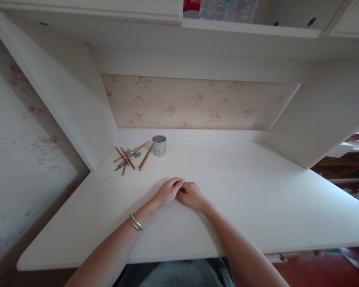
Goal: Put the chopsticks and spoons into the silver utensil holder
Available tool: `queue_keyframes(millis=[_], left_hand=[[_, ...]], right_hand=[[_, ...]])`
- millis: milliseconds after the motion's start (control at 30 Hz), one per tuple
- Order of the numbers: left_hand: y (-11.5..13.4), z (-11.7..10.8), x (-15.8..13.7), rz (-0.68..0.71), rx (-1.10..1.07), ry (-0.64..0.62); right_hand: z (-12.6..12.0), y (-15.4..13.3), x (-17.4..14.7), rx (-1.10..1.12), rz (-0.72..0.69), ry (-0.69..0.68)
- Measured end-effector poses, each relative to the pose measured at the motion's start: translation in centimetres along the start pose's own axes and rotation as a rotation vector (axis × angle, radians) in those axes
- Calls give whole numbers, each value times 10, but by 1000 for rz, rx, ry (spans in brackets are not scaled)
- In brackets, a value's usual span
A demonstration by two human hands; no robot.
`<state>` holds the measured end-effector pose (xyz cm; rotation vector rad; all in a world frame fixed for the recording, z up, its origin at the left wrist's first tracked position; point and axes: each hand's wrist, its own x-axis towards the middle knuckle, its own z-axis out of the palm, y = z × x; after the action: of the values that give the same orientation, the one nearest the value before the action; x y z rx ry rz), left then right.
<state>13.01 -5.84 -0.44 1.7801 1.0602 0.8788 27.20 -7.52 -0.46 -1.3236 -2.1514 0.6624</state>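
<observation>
left grip (168, 192): on bench (242, 211), touching right grip (193, 195) | cup (159, 149): beyond left grip, slightly left | chopstick pair (146, 157): beyond-left of left grip, between cup and utensil pile (128, 158) | utensil pile: farther left of left grip | cabinet (89, 8): above, beyond both grips

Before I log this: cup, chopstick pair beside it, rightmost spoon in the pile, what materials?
Cup: likely metal, satin grey; soft sheen, small holes low in the wall; painted plastic possible.
Chopstick pair: probably wood or bamboo, from the warm yellow-brown colour; finish unclear.
Spoon: likely steel, fairly polished; silvery grey with light highlights.
</observation>
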Motion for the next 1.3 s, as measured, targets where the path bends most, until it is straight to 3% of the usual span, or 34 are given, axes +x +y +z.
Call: queue_keyframes(millis=[1300], left_hand=[[1,0,-1,-11,-1,7]], right_hand=[[-1,-2,0,9,15,-5]])
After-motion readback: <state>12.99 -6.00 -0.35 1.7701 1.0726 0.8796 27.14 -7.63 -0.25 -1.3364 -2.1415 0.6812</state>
